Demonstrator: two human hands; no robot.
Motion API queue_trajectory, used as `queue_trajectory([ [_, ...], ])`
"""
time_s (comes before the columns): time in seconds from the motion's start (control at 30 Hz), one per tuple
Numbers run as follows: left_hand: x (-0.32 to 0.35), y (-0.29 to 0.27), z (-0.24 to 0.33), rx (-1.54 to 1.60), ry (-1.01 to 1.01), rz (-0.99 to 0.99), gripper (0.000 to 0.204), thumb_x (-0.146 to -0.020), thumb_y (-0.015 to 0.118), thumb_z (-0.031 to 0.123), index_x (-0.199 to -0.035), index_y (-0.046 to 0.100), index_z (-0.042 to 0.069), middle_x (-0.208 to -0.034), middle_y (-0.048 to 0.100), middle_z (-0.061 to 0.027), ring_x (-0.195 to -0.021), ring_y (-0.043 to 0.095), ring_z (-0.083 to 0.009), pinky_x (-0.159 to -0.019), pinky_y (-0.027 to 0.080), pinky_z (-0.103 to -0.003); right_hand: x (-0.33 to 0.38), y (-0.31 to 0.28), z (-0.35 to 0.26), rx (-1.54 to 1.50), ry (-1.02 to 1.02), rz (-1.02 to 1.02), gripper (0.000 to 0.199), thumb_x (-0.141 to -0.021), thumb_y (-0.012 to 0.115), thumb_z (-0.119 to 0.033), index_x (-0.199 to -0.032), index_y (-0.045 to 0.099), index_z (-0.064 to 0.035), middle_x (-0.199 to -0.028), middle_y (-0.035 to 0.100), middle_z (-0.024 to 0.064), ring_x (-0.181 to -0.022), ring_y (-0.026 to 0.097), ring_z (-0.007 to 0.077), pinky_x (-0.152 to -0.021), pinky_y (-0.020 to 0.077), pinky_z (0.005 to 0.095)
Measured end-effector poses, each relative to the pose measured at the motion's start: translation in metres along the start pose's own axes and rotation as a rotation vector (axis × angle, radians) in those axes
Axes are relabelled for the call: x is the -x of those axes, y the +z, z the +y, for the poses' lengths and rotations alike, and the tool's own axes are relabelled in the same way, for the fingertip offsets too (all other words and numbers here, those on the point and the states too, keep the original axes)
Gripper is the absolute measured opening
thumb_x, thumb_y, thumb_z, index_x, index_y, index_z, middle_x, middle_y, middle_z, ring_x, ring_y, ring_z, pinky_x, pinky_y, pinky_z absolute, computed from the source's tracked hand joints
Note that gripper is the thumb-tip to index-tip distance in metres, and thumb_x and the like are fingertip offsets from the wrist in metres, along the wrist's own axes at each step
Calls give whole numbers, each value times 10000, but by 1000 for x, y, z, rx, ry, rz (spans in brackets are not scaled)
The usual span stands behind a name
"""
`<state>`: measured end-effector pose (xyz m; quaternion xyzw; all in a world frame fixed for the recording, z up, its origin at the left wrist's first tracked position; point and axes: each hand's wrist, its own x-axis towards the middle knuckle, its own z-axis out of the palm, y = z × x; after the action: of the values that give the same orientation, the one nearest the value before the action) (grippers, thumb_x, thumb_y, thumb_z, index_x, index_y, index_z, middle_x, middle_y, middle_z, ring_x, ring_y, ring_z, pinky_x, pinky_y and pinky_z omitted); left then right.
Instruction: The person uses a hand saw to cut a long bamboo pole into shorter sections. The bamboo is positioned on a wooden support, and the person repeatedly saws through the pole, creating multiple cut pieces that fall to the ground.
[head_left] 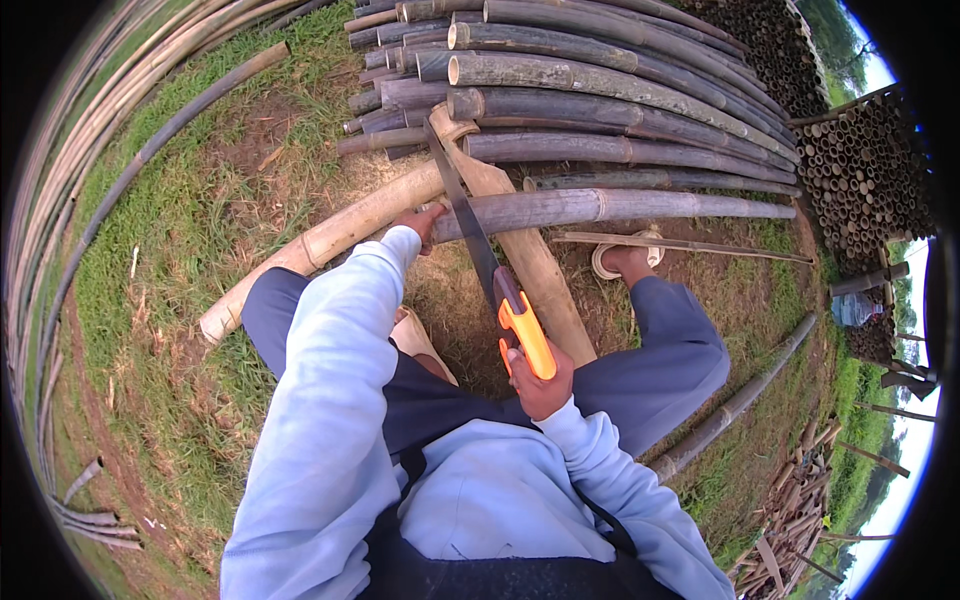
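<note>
My right hand (543,384) is closed round the orange handle of a hand saw (468,222), whose long blade slants up and away to the left. The blade lies across a dark bamboo pole (610,206) close to its left end. At that end my left hand (421,224) grips the pole, its fingers curled beside the blade. Beneath the dark pole runs a pale split wooden piece (540,275), slanting away between my legs. A thick pale bamboo pole (310,245) reaches from the lower left to the saw. Whether the blade has cut into the pole I cannot tell.
A large pile of dark bamboo poles (620,110) lies just beyond. Long thin poles (100,120) curve along the left. One grey pole (735,400) rests on the grass to the right, near a heap of bamboo scraps (790,510). Stacked bamboo (865,175) stands far right.
</note>
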<state>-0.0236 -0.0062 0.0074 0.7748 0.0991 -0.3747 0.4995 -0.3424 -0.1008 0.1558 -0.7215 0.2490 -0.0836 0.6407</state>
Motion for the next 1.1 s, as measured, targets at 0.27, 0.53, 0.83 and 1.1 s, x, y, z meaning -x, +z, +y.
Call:
queue_trajectory([
  [0.27, -2, -3, 1, -51, -19, -59, 804, -772, 701, 577, -1202, 556, -87, -1022, 620, -207, -688, 691, -291, -540, 607, -377, 8, 3, 2, 0, 1, -25, 201, -915, 671, -44, -1098, 658, 38, -832, 655, 66, -741, 598, 98, -680, 502, 276],
  [0.53, 3, -16, 10, -269, 150, -11, 904, -721, 775, 514, -1357, 481, -58, -1263, 580, -256, -995, 680, -338, -807, 589, -427, 6, 5, 9, 70, 49, -46, 192, -900, 684, -67, -1057, 654, 40, -824, 665, 143, -728, 656, 211, -693, 518, 331],
  [0.83, 45, -8, 43, -1195, 450, -20, 931, -659, 861, 456, -1390, 464, 37, -1352, 541, -202, -1238, 572, -363, -1026, 501, -434, 8, 7, 7, 140, 55, -16, 166, -899, 672, -74, -1026, 661, 32, -794, 662, 154, -720, 669, 252, -686, 518, 343],
  [1.1, 39, -4, 37, -1185, 477, -5, 777, -642, 860, 398, -1258, 557, 34, -1198, 649, -200, -1095, 662, -375, -942, 551, -449, 15, 7, -5, 143, 31, -24, 93, -921, 650, -61, -955, 645, 26, -690, 606, 56, -602, 594, 132, -577, 485, 280],
])
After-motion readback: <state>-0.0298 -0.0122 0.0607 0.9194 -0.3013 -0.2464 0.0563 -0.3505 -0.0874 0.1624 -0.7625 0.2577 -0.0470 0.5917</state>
